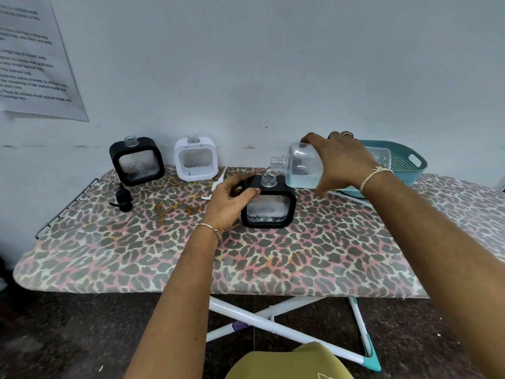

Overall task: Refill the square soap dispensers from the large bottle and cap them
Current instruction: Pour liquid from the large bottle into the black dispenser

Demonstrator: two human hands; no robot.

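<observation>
Right hand (341,162) grips tilted bottle (303,166), hiding its middle; left hand (229,201) clasps near black dispenser (269,210).

The large bottle (303,166) in my right hand (341,162) is clear, smooth, glossy plastic, and the black dispenser (269,206) that my left hand (232,198) holds has a matt black frame around a clear window with a bumpy texture. The white dispenser (195,160) has a glossy white frame, and the board cover (191,255) is matt cloth with leopard print. The board legs (273,323) are smooth white painted metal, the basket (404,163) is matt teal plastic with small holes, and the sheet (32,64) on the wall is thin paper.
</observation>
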